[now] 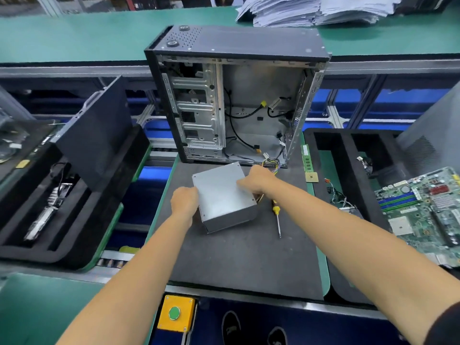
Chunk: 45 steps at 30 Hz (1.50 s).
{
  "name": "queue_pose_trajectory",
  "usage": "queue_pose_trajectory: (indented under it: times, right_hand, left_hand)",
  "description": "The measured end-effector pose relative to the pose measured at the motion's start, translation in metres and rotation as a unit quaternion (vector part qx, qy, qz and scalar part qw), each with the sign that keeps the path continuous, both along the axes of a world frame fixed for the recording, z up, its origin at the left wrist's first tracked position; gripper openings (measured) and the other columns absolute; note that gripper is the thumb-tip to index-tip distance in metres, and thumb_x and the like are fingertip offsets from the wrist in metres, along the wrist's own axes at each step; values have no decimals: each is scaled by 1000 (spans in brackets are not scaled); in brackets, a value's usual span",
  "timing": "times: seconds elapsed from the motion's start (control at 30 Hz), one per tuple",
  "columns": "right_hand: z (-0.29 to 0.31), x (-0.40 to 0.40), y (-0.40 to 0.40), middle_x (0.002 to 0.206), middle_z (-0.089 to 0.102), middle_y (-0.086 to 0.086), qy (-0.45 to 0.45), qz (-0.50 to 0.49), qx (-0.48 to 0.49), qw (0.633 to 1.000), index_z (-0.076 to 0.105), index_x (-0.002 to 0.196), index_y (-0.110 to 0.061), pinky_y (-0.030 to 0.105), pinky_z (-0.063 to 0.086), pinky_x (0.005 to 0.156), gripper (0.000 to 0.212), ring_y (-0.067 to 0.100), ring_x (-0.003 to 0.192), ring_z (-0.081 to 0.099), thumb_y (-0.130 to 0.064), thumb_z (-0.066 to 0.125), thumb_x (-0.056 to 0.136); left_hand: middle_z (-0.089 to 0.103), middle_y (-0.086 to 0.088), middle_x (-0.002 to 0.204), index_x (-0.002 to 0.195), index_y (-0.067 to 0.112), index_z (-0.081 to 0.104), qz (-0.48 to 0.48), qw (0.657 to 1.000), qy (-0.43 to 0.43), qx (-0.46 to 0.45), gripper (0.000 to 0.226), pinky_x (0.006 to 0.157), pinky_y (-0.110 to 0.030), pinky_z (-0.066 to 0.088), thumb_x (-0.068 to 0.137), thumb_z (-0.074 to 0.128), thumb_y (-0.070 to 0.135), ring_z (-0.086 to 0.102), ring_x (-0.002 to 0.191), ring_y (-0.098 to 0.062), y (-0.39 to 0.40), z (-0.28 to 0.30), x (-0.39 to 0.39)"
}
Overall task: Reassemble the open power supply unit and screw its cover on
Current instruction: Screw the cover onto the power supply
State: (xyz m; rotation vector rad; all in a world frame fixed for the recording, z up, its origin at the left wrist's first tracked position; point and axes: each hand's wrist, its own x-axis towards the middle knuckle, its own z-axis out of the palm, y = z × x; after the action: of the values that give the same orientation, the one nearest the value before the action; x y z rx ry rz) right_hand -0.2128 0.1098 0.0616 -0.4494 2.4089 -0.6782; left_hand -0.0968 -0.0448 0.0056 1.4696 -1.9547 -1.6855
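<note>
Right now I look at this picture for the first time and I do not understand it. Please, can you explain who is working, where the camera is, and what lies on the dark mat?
No machine works here: a person uses two bare hands. The single camera sits on the person's head and looks forward and down, so both forearms reach into the picture from below.

On the dark mat lies a grey metal box, the power supply unit, with its cover on top. The left hand grips its left edge; the right hand rests on its top right part. Beside it lies a yellow-handled screwdriver, untouched. Behind stands an open computer case with loose cables. To the right, a green motherboard lies in a black tray.
</note>
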Motion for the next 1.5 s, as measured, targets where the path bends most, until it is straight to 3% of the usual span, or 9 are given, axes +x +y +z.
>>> queue_pose_trajectory:
  times: [0.07,0.2,0.33,0.47,0.77,0.97,1.23,1.4,1.5]
  right_hand:
    - [-7,2,-6,69,45,2,-65,-45,-55,995,42,69,-11,24,29,48,24,20,62,44,-18,57,87]
    - [-12,3,-14,71,47,7,-31,-70,-42,996,41,66,-9,23,29,46,21,21,57,41,-9,51,85]
    - [-5,2,-17,66,46,4,-25,-53,-7,998,44,72,-8,22,30,44,16,19,53,43,-11,50,86]
    - [-8,1,-17,62,42,4,-10,-64,-13,998,37,65,-10,21,27,43,23,18,50,38,-6,47,85]
    - [-14,-1,-10,58,42,7,13,-69,-5,998,39,61,-8,22,34,46,22,24,53,47,2,46,78]
    - [-18,-5,-4,57,36,5,20,-72,-4,997,32,58,-11,23,24,42,29,20,53,36,3,48,79]
    - [-14,-8,-7,56,38,4,61,-67,6,996,32,57,-11,23,22,41,30,23,60,39,3,49,77]
    - [-13,-5,-5,62,40,4,54,-46,12,997,35,63,-9,26,25,43,24,24,66,41,3,46,80]
    - [-13,-8,1,59,32,4,32,-46,-7,998,30,60,-12,28,20,43,31,20,57,32,3,44,84]
  left_hand:
    - [46,-11,75,68,9,48,10,999,26,-16,12,64,-34,32,75,43,0,36,72,-23,0,1,3]
    - [40,-9,66,55,12,37,27,999,19,-18,22,62,-34,31,72,45,-1,34,68,-22,2,10,1]
    - [50,-10,70,56,10,42,45,999,14,-14,22,62,-32,41,75,52,7,47,65,-24,0,15,-5]
    - [45,-7,61,54,12,36,16,998,-12,-60,29,54,-28,31,77,55,10,40,59,-23,2,18,-7]
    - [56,-11,89,81,6,49,32,999,-15,-6,10,54,-25,36,84,54,14,52,74,-26,2,29,-15]
    - [36,-3,70,122,2,54,9,995,-8,101,40,51,-25,31,85,62,13,30,53,-17,-3,37,-19]
    - [62,-14,101,92,2,56,41,996,5,74,6,70,-32,49,87,56,-1,58,79,-26,1,29,-22]
    - [50,-8,85,85,7,46,31,999,-6,10,10,56,-26,38,85,56,7,45,68,-20,5,24,-21]
    - [51,-7,83,77,11,46,8,1000,4,-4,16,61,-30,45,86,59,10,47,73,-22,4,31,-27]
